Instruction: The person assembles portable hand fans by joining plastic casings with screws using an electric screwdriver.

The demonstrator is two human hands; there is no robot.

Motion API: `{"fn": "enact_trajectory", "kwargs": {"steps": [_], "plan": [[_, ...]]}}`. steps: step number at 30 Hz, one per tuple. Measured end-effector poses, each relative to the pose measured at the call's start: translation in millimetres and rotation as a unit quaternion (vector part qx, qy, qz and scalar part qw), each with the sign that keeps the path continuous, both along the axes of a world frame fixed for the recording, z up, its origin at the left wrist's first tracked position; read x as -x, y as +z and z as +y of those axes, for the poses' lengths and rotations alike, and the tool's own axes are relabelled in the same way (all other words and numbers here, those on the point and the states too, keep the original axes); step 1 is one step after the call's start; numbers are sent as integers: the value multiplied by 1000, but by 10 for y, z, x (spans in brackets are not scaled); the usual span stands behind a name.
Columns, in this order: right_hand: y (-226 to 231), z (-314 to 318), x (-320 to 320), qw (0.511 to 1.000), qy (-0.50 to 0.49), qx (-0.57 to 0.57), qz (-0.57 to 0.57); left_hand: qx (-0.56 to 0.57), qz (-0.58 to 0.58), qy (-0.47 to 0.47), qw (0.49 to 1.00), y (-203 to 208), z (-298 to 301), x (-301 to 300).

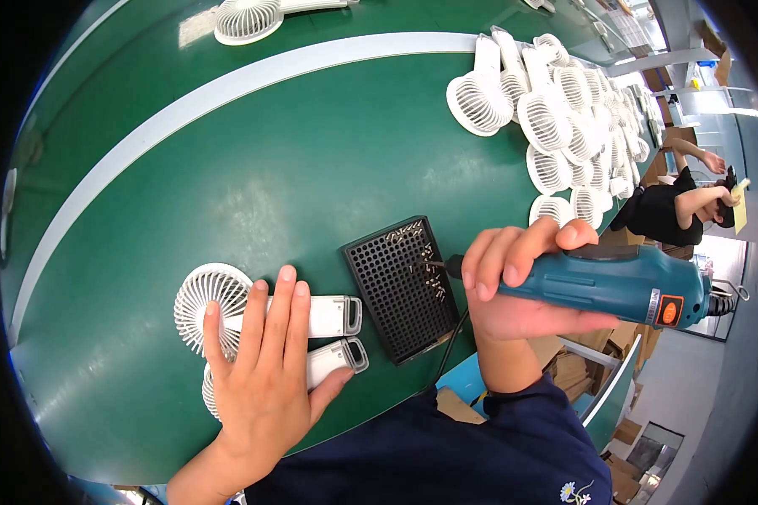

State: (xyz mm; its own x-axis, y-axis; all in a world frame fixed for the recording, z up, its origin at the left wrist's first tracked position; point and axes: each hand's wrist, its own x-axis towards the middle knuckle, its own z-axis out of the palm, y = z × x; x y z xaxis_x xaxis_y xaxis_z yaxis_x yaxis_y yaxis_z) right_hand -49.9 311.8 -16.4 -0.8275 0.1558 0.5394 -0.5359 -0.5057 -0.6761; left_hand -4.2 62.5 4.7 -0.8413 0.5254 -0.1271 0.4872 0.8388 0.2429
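Note:
My right hand [522, 282] is wrapped round a teal electric screwdriver [602, 282], held roughly level with its bit pointing left. The tip is over a black screw tray [404, 295] full of small holes, in which several small screws [434, 261] stand or lie. Fingers stretched out, my left hand [265, 383] lies flat across two white handheld fans, one farther [333, 316] and one nearer [328, 362]. Both fans lie side by side with their handles toward the tray. The palm and fingers hide part of their handles and round grilles.
A large pile of white handheld fans [547, 122] covers the green table's [312, 168] far right. Another fan [248, 18] lies beyond the white strip [227, 76]. A cable [451, 349] runs beside the tray. Another person [678, 206] is in the background at right, near cardboard boxes [573, 374].

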Motion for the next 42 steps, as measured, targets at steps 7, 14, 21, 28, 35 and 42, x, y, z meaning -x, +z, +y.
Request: {"fn": "enact_trajectory", "kwargs": {"steps": [7,14,21,28,35,42], "plan": [[76,28,-39,1000,-15,19,-13,-1,-8,33,999,19,70,-81],[211,-115,-93,999,4,41,-26,-137,-11,34,990,115,32,71],[513,-529,-222,999,41,10,-7,-403,-16,1,915,10,107,270],[453,-569,-261,992,111,22,-62,-449,-39,-4,893,-169,49,205],[371,-632,-271,993,76,86,-41,-439,-42,-9,897,-152,40,212],[334,-722,-263,996,87,0,-16,-488,-90,33,868,-108,22,243]]}}
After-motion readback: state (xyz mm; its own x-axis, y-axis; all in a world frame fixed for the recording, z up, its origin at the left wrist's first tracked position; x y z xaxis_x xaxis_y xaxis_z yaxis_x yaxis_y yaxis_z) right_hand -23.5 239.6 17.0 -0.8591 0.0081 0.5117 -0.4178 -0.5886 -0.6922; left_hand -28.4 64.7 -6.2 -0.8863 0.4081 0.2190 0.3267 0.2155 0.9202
